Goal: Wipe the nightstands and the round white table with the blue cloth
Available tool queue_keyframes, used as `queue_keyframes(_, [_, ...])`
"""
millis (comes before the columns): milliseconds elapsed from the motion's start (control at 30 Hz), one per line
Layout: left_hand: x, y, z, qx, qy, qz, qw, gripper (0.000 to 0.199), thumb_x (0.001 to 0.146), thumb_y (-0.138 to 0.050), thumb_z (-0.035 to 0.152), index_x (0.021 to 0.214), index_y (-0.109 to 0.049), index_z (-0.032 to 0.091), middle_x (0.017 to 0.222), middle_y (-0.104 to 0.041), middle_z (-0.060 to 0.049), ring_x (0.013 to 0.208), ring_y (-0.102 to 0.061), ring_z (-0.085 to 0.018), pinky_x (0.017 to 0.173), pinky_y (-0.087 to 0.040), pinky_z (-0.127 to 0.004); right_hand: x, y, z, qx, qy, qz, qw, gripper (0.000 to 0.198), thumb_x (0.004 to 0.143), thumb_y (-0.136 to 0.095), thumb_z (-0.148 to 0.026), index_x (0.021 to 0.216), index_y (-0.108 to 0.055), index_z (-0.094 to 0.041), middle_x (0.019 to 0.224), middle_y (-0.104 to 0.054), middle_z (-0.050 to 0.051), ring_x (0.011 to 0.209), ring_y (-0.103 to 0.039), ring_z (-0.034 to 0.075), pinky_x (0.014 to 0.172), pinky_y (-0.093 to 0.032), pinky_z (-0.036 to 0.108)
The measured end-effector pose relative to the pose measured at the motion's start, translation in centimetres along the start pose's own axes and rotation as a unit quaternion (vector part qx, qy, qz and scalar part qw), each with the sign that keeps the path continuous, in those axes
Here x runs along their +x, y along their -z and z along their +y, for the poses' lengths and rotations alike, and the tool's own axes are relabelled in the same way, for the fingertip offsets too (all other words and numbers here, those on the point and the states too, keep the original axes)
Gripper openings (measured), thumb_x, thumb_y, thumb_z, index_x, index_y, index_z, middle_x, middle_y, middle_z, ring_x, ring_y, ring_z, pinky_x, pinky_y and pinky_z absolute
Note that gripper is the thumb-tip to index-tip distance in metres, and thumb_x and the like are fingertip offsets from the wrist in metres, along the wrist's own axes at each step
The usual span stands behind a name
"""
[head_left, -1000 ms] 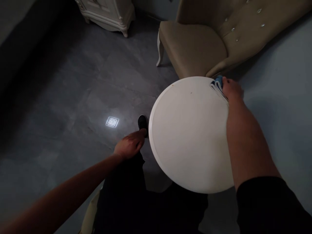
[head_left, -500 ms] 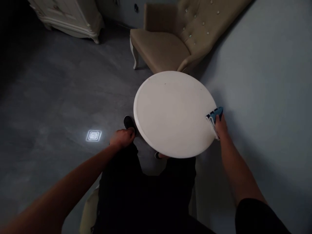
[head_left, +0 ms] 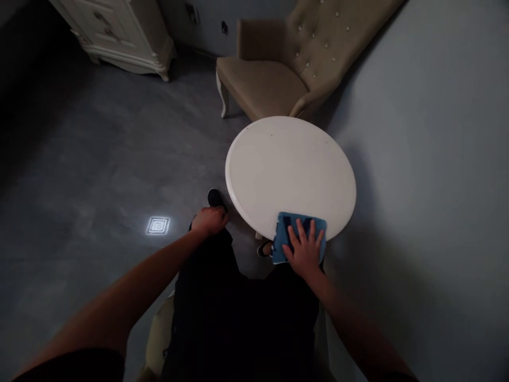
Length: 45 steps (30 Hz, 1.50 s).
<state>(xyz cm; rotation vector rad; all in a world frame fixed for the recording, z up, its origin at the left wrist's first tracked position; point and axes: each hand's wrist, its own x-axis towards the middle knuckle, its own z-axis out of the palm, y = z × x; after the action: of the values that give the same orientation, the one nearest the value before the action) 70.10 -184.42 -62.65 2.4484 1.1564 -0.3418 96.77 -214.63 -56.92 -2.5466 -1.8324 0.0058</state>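
A round white table [head_left: 290, 170] stands before my knees, a few small dark marks near its far rim. On its near edge lies a folded blue cloth [head_left: 281, 233] with dark stripes, part of it hanging past the rim. My right hand [head_left: 306, 249] presses flat on this cloth, fingers spread. My left hand [head_left: 210, 220] rests on my left knee, curled into a fist, left of the table and apart from it. No object shows in that fist.
Beyond the table is a tan tufted armchair [head_left: 262, 87], close to its far rim. A pale wall [head_left: 429, 175] runs along the right. A white cabinet [head_left: 123, 37] stands at the far left. A lit square pattern [head_left: 158, 225] shows on the grey floor [head_left: 99, 159].
My right hand has moved from the table's right edge to its near edge, bringing the cloth, which now lies flatter under spread fingers. My left fist stays on the knee. The view has shifted slightly.
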Motion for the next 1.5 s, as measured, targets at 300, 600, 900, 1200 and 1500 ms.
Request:
queue_keyframes(300, [0.0, -0.5, -1.7, -0.038, -0.010, 0.013, 0.999, 0.043, 0.113, -0.052, 0.045, 0.117, -0.087, 0.021, 0.125, -0.088, -0.017, 0.116, -0.083, -0.033, 0.103, -0.060, -0.040, 17.5, 4.4, -10.7, 0.062, 0.297, -0.064, 0.951, 0.070, 0.116, -0.065, -0.063, 0.180, -0.058, -0.035, 0.197, -0.031, -0.001, 0.182, -0.015, 0.056, 0.145, -0.002, 0.088])
queue_keyframes(600, [1.2, -0.5, -4.4, -0.099, -0.027, 0.059, 0.993, 0.037, 0.115, -0.052, 0.037, 0.127, -0.085, 0.027, 0.136, -0.087, -0.012, 0.126, -0.082, -0.032, 0.111, -0.063, -0.045, 43.1, 4.3, -15.9, 0.100, 0.207, -0.026, 0.973, 0.059, 0.120, -0.056, -0.065, 0.157, -0.077, -0.025, 0.184, -0.056, 0.010, 0.181, -0.019, 0.050, 0.142, 0.006, 0.089])
queue_keyframes(900, [2.5, -0.1, -5.5, -0.129, -0.048, 0.072, 0.988, 0.034, 0.114, -0.052, 0.036, 0.123, -0.084, 0.026, 0.137, -0.087, -0.012, 0.130, -0.081, -0.033, 0.118, -0.063, -0.047, 57.4, 5.1, 3.5, 0.042, -0.081, 0.031, 0.995, 0.076, 0.125, -0.024, -0.066, 0.160, -0.072, -0.018, 0.174, -0.060, 0.024, 0.170, -0.038, 0.052, 0.131, -0.013, 0.096])
queue_keyframes(1200, [3.1, 0.3, -3.7, -0.080, -0.019, 0.020, 0.996, 0.041, 0.114, -0.046, 0.040, 0.120, -0.084, 0.025, 0.127, -0.089, -0.013, 0.116, -0.084, -0.035, 0.101, -0.063, -0.044, 42.0, 6.1, 26.0, 0.058, -0.333, 0.027, 0.941, 0.078, 0.120, -0.036, -0.069, 0.168, -0.064, -0.014, 0.160, -0.066, 0.037, 0.149, -0.065, 0.053, 0.124, -0.047, 0.077])
queue_keyframes(1500, [2.8, 0.5, -0.7, -0.007, 0.022, -0.046, 0.999, 0.062, 0.115, -0.036, 0.057, 0.128, -0.087, 0.025, 0.125, -0.089, -0.018, 0.111, -0.084, -0.038, 0.098, -0.062, -0.047, 19.0, 4.0, 26.7, 0.146, -0.286, 0.079, 0.944, 0.085, 0.117, -0.030, -0.063, 0.184, -0.037, -0.009, 0.175, -0.056, 0.035, 0.162, -0.057, 0.049, 0.130, -0.047, 0.074])
